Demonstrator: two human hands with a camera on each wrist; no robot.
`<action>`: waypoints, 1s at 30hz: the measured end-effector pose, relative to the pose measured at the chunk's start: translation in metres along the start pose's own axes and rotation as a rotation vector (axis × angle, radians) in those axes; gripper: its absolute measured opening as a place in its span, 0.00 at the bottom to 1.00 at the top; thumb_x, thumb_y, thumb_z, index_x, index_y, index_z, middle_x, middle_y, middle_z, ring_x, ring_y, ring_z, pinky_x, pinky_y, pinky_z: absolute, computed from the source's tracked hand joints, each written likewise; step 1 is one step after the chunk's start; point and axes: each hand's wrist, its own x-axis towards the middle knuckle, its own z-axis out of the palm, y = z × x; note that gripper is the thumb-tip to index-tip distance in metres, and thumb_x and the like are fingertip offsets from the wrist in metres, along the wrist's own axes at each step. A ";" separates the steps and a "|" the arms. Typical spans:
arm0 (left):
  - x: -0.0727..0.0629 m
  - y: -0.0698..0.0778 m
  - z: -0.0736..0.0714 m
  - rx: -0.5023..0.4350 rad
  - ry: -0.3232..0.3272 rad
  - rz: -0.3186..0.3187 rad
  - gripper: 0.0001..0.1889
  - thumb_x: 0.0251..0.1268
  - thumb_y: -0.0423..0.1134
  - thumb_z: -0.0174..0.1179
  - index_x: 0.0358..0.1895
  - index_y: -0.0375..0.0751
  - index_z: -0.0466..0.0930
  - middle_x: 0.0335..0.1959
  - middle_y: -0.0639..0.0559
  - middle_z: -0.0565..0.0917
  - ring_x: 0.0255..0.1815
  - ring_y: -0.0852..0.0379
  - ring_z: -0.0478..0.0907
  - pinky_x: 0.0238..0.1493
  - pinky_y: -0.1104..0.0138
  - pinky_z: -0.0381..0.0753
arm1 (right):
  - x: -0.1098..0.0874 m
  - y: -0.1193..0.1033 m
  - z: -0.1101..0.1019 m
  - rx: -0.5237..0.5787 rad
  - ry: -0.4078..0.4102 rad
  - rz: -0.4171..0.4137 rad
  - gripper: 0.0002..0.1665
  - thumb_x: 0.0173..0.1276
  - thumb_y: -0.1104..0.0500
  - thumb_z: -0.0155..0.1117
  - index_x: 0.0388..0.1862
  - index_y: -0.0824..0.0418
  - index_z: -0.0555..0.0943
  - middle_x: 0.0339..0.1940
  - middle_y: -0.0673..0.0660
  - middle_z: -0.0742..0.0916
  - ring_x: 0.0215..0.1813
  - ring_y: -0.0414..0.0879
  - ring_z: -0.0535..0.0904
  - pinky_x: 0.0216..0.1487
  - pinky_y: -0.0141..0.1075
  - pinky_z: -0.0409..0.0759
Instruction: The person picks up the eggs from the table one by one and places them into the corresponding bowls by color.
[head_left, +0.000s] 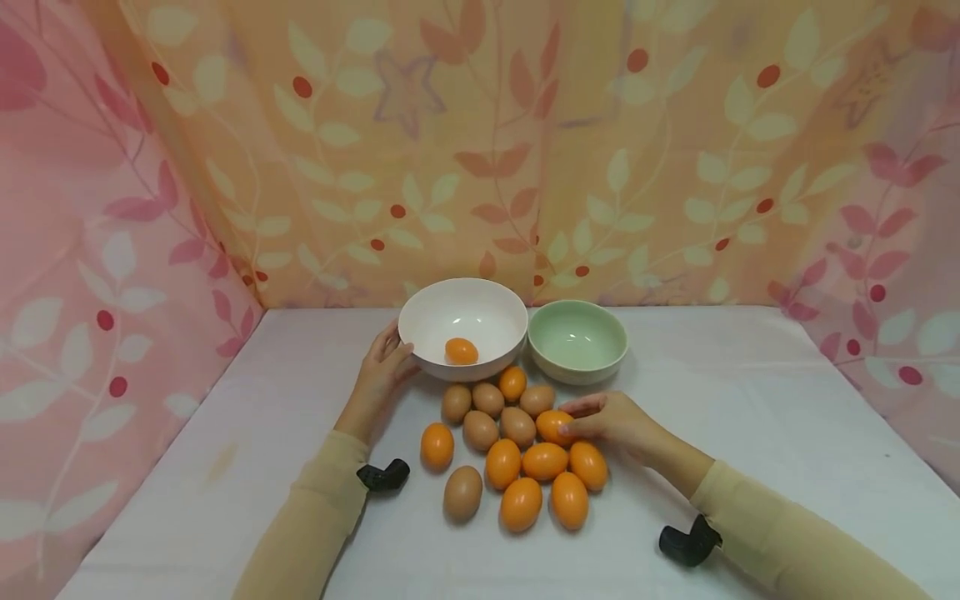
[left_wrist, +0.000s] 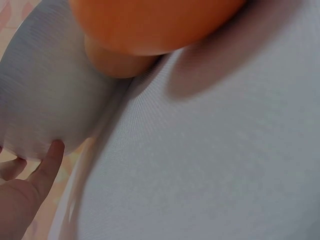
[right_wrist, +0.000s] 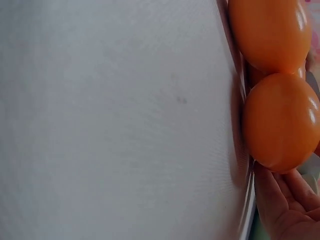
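the orange egg (head_left: 552, 426) between thumb and fingertips is set at the right side of the clustered eggs on the bench (head_left: 780, 392), in front of the green bowl (head_left: 576, 372) and just beside a brown egg (head_left: 517, 427). it is judged to be light and stiff, and rather slippery from its glossy surface; whether it would crack cannot be told, so gentle pressure is advised, best applied across the rounded middle. it is pinched by the right hand (head_left: 618, 422), whose forearm is angled in low from the lower right. the white bowl (head_left: 491, 321) is gripped at its left side by the left hand (head_left: 380, 367), the thumb placed near the rim, the forearm slanted from the lower left.
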 end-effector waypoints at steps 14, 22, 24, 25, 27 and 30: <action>-0.003 0.004 0.000 -0.010 0.025 0.000 0.33 0.78 0.36 0.49 0.81 0.46 0.47 0.82 0.47 0.49 0.79 0.49 0.57 0.71 0.47 0.70 | -0.009 -0.025 -0.018 0.049 -0.019 -0.021 0.29 0.65 0.52 0.70 0.61 0.66 0.80 0.50 0.53 0.90 0.50 0.42 0.85 0.61 0.42 0.83; -0.003 0.000 -0.001 -0.014 0.005 -0.001 0.33 0.78 0.36 0.49 0.81 0.47 0.47 0.83 0.48 0.49 0.79 0.50 0.57 0.69 0.52 0.73 | -0.014 -0.035 -0.021 0.052 0.011 -0.036 0.31 0.65 0.51 0.70 0.63 0.66 0.79 0.48 0.52 0.90 0.52 0.42 0.85 0.63 0.45 0.81; -0.003 -0.001 -0.001 -0.015 0.005 -0.002 0.33 0.78 0.37 0.49 0.81 0.47 0.47 0.83 0.49 0.49 0.79 0.50 0.57 0.69 0.52 0.74 | -0.015 -0.037 -0.021 0.044 0.027 -0.047 0.31 0.65 0.50 0.70 0.63 0.65 0.79 0.49 0.52 0.90 0.54 0.44 0.85 0.64 0.46 0.80; -0.004 -0.001 -0.001 -0.013 0.002 0.005 0.33 0.78 0.36 0.48 0.81 0.46 0.46 0.83 0.48 0.49 0.79 0.50 0.57 0.69 0.52 0.74 | -0.015 -0.038 -0.021 0.039 0.033 -0.054 0.32 0.65 0.50 0.70 0.63 0.65 0.79 0.49 0.53 0.90 0.54 0.44 0.85 0.64 0.47 0.80; -0.004 -0.001 0.000 -0.012 -0.001 0.014 0.33 0.78 0.36 0.48 0.81 0.46 0.46 0.83 0.47 0.49 0.79 0.49 0.57 0.69 0.51 0.73 | -0.015 -0.040 -0.021 0.039 0.036 -0.063 0.32 0.65 0.50 0.70 0.63 0.66 0.79 0.49 0.53 0.90 0.55 0.45 0.84 0.64 0.47 0.80; -0.004 0.000 0.001 -0.016 -0.001 0.017 0.33 0.78 0.36 0.48 0.81 0.46 0.47 0.83 0.47 0.49 0.79 0.49 0.57 0.70 0.51 0.73 | -0.015 -0.042 -0.021 0.045 0.036 -0.062 0.31 0.64 0.51 0.71 0.62 0.65 0.79 0.49 0.53 0.90 0.55 0.45 0.84 0.64 0.45 0.80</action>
